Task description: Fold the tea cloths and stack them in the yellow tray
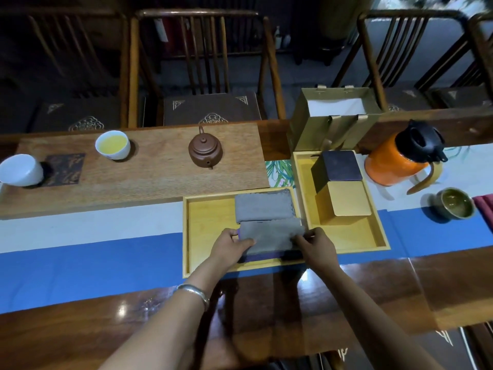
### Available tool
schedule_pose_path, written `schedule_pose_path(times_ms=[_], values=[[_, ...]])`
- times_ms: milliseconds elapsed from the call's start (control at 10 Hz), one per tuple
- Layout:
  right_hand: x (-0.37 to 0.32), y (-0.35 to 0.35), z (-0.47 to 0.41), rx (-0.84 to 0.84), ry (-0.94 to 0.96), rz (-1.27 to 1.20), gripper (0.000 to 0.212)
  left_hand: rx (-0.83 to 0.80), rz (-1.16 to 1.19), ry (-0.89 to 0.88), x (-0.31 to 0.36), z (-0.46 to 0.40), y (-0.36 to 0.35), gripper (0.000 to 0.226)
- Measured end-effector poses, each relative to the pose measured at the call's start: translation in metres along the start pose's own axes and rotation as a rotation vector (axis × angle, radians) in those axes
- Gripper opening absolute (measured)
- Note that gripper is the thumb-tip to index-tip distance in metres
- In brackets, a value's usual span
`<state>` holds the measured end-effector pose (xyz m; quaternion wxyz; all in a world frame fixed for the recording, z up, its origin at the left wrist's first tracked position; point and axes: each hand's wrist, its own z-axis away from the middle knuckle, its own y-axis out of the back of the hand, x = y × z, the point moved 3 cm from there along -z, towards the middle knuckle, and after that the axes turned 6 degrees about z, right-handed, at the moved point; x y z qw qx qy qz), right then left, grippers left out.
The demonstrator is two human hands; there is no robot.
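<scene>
Glossy dark wood counter [333, 295] with blue-and-white runner [88, 265]; wooden chairs [197, 65] behind. Shallow yellow tray [205, 231], rectangular, holds two folded grey tea cloths, napped: far cloth [262, 205] lying flat, near cloth [272, 235] atop a purple one [262, 257]. Left hand [230, 248] and right hand [316, 245] pinch the near cloth's ends with curled fingers.

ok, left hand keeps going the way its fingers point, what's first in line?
Likely the right hand: the left hand points rightward along the grey folded cloth that both grip in the yellow tray. Depth is unclear.

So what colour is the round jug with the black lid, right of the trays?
Orange jug, seen in the head view.
</scene>
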<state>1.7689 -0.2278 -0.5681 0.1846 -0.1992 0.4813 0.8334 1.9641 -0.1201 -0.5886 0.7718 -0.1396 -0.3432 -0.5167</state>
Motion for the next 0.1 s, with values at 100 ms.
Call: schedule_pose_path(times_ms=[100], values=[[-0.0164,0.0162,0.0063,0.119,0.110,-0.045,0.021,-0.028,0.058,-0.020,0.0069,0.0109,0.0148,0.054]])
